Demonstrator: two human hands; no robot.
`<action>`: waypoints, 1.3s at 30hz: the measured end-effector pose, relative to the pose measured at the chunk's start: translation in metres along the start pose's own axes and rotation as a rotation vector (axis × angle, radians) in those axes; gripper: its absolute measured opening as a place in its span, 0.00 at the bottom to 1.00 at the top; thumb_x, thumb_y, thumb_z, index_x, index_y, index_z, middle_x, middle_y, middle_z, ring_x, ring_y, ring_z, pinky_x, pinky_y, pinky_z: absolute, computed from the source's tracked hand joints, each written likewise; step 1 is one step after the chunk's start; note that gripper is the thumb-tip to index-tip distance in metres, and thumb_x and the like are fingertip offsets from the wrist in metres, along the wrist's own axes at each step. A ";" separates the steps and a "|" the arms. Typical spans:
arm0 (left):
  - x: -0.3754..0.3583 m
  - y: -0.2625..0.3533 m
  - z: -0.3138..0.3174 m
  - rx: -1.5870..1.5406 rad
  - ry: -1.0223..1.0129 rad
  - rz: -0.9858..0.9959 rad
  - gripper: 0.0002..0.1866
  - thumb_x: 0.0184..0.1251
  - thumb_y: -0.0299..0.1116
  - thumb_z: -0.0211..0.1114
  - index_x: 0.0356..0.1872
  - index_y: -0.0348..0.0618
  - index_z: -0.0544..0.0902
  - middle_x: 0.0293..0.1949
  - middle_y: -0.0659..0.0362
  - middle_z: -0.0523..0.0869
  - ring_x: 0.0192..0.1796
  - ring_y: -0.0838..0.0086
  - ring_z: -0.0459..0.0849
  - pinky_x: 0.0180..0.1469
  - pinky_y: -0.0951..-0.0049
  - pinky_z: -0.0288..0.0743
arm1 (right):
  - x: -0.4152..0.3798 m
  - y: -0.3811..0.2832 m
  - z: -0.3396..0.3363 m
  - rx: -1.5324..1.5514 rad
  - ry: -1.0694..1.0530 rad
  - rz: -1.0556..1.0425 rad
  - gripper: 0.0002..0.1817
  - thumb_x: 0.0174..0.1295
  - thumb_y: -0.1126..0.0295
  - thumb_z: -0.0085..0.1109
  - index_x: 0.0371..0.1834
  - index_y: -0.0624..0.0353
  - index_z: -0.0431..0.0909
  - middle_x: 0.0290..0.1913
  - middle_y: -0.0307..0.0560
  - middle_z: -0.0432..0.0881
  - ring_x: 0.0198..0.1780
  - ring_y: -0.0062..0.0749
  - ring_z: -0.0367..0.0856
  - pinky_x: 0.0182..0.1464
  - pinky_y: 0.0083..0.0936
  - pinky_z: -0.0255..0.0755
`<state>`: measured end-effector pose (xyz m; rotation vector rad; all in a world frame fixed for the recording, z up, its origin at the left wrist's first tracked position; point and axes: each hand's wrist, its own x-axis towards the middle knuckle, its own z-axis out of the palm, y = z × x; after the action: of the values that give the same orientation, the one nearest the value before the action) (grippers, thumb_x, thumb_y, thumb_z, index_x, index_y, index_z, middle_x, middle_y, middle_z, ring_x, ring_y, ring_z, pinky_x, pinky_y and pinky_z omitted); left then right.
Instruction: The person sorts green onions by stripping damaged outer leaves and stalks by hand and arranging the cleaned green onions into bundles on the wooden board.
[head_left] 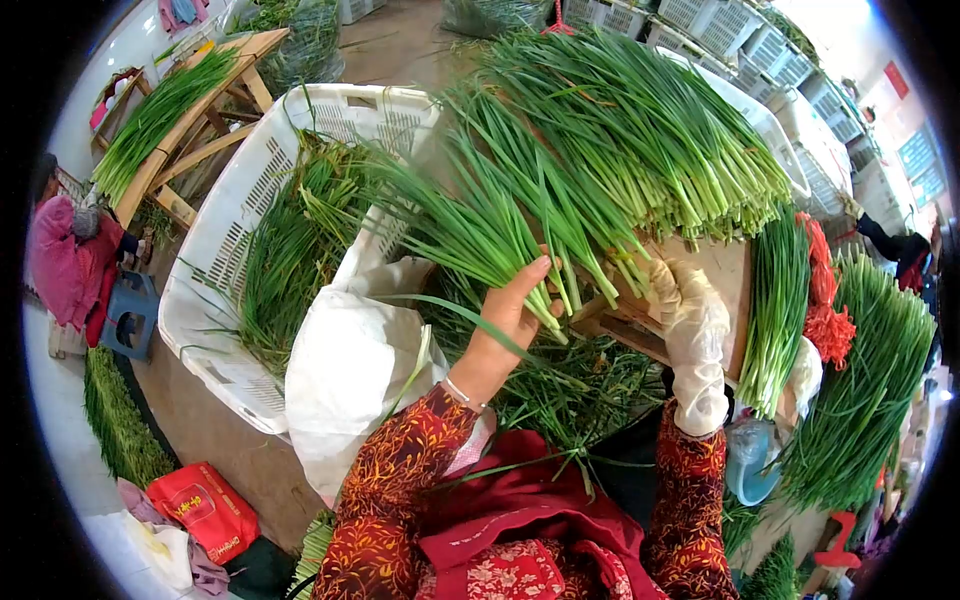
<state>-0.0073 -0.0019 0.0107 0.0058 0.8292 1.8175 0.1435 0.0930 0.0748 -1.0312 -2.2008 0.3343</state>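
Note:
My left hand (515, 310) is bare and grips a bunch of green chives (470, 220) near the cut ends, the leaves fanning up and to the left. My right hand (690, 320), in a whitish glove, rests at the edge of a wooden board (725, 275), its fingers among the stalk ends of a big pile of chives (640, 130) lying on that board. Whether the gloved fingers close on any stalks is hidden by the greens. My sleeves are red with a yellow pattern.
A white plastic crate (215, 290) with chives stands at left, a white sack (350, 370) beside it. Bundled chives (775, 310) and red bands (825, 310) lie at right. Stacked crates (740, 30) line the back. A person in pink (65, 265) sits far left near a wooden stand (190, 120).

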 end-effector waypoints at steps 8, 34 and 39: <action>-0.012 -0.009 0.005 0.011 -0.108 0.005 0.13 0.59 0.35 0.61 0.45 0.46 0.75 0.41 0.62 0.81 0.39 0.75 0.80 0.34 0.73 0.75 | -0.018 -0.038 0.024 0.425 -0.294 0.114 0.10 0.54 0.63 0.60 0.33 0.57 0.77 0.26 0.43 0.78 0.27 0.30 0.79 0.30 0.26 0.72; -0.010 -0.007 0.003 -0.042 -0.163 0.023 0.16 0.62 0.39 0.60 0.47 0.42 0.73 0.37 0.61 0.78 0.29 0.78 0.72 0.30 0.76 0.69 | -0.005 -0.048 -0.003 0.269 -0.296 0.112 0.09 0.48 0.66 0.64 0.28 0.56 0.77 0.25 0.42 0.78 0.24 0.29 0.76 0.27 0.22 0.70; -0.014 -0.004 -0.002 0.035 -0.179 0.059 0.20 0.59 0.41 0.62 0.47 0.39 0.74 0.41 0.59 0.79 0.29 0.78 0.72 0.31 0.77 0.72 | -0.019 -0.052 0.006 0.266 -0.403 0.152 0.11 0.48 0.63 0.65 0.26 0.57 0.76 0.21 0.40 0.75 0.21 0.26 0.73 0.26 0.22 0.67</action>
<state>0.0010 -0.0141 0.0121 0.2143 0.7401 1.8269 0.1184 0.0449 0.0861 -1.0528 -2.3418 0.9487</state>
